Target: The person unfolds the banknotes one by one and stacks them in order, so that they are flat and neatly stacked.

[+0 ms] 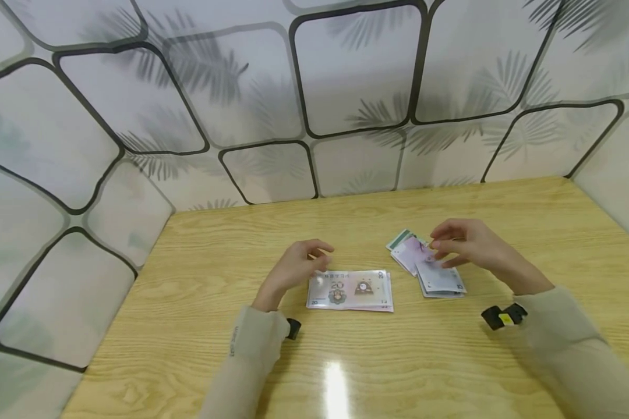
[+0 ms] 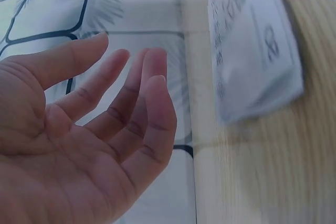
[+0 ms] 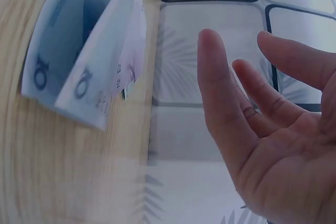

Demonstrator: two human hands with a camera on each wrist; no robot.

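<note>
A neat stack of banknotes (image 1: 364,291) marked 20 lies flat on the wooden table. My left hand (image 1: 300,265) hovers at the stack's upper left corner, fingers loosely bent; the left wrist view shows nothing in the hand (image 2: 121,124). To the right is a looser, fanned pile: bluish folded notes (image 1: 440,278), a pinkish-purple note (image 1: 411,251) and a green-edged one (image 1: 399,238) at the back. Above this pile hangs my right hand (image 1: 469,244), relaxed and holding nothing. In the right wrist view, the folded notes (image 3: 79,61) stand partly open, apart from the fingers.
The wooden table (image 1: 204,326) ends at the back against a wall (image 1: 356,163) covered with leaf-patterned sheeting. Similar sheeting (image 1: 36,291) rises along the left side. A dark wrist camera (image 1: 503,317) sits at the right cuff, another (image 1: 293,329) at the left.
</note>
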